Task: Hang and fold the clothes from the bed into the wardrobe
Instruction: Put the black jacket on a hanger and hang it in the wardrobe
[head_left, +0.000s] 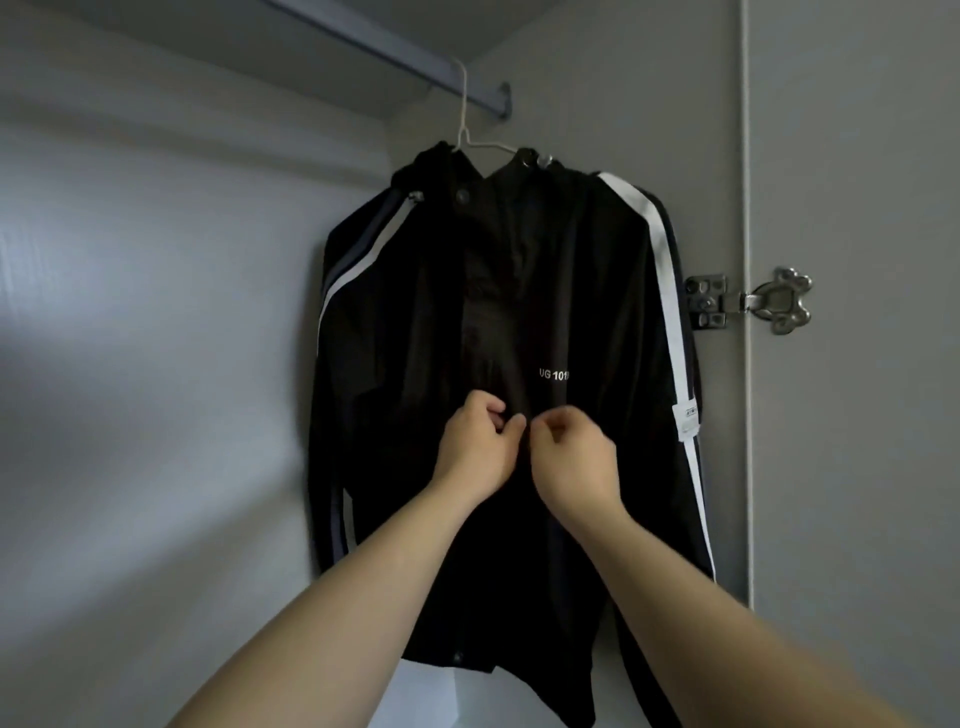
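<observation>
Jacket (597, 322) hangs by hanger (470, 124) on wardrobe rail (363, 41), far right | left hand (475, 441), right hand (571, 452) curled, pinching front edges mid-chest | hung; front seemingly unfastened; bed clothes unseen

Rail (395, 57) runs along the top of the wardrobe (156, 312); hanger (466, 117) hooked on it near its right end, jacket (415, 338) hanging from the hanger, front towards the camera, close before the right side panel (623, 78). Hinge (748, 304) just right of the jacket's right-hand sleeve, joining the side panel to the door (857, 208) further right. Left hand (475, 441) and right hand (571, 452) side by side, almost touching, each pinching the jacket's front at mid-chest, just below the lettering (555, 374).
</observation>
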